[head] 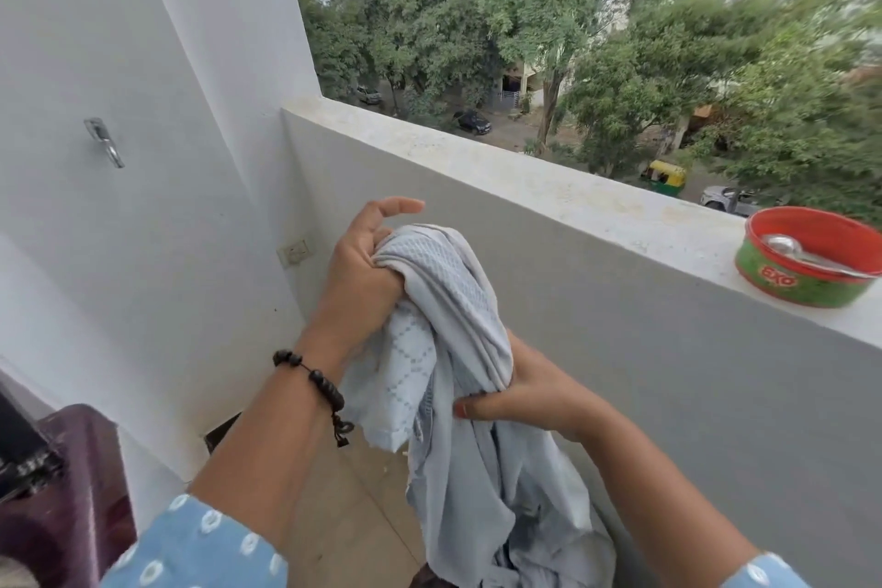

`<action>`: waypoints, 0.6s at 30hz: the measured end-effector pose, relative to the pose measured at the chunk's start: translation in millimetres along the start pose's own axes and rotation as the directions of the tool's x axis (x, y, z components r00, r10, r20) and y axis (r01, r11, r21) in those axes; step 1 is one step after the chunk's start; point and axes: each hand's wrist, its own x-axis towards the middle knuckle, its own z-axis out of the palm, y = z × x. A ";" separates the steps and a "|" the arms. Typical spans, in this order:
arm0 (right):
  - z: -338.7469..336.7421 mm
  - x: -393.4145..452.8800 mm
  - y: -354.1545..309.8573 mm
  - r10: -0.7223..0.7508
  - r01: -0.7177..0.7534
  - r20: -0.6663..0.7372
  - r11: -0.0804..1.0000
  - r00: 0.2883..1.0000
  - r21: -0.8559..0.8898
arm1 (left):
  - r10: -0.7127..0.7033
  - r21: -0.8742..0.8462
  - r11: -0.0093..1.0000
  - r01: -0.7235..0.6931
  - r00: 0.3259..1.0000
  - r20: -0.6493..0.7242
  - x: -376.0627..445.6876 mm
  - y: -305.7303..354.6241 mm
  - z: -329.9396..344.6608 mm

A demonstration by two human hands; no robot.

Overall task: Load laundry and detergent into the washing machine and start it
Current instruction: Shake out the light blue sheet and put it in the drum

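I had the pale grey-blue garment (458, 301) bunched between both hands, out over the balcony floor. My left hand (362, 272) was clenched on the top of the bundle, forefinger sticking out loose above it; my right hand (515, 392), lower and a little nearer me, pinched a fold with the thumb across the cloth. From the right hand's hold the rest of the fabric hung down toward a heap at the bottom edge of view.

I judged this the gathering step of loading the laundry. Down and left of my left forearm sat a dark maroon corner (71, 468), probably the washing machine, though too little showed to be sure. Up and right of my right hand, on the parapet ledge (549, 186), stood a red-rimmed green tub (811, 263) with a spoon (806, 253) in it. Next I would need to swing the bundle left, trailing end lifted clear.
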 end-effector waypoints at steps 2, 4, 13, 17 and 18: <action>-2.3 1.1 5.2 0.017 -0.016 -0.087 1.000 0.996 0.013 | -0.015 -0.015 1.000 0.015 1.000 -0.006 0.3 0.5 -7.2; -16.7 2.7 4.7 -0.026 0.008 -0.203 0.996 0.979 -0.089 | -0.005 0.082 0.997 0.003 1.000 0.026 -1.3 -0.2 -19.0; -58.5 4.1 -47.9 -0.483 0.128 -0.493 0.796 0.724 -0.592 | 0.012 0.041 0.999 -0.008 0.994 -0.112 0.3 7.0 -30.0; -32.7 0.5 -47.6 -0.398 0.276 -0.406 0.904 0.822 -0.327 | -0.003 -0.258 0.964 -0.068 0.964 -0.264 10.5 23.5 -15.6; -26.2 -2.7 -47.2 -0.342 0.308 -0.349 0.939 0.873 -0.151 | -0.022 -0.342 0.937 -0.076 0.962 -0.274 14.2 24.0 -14.3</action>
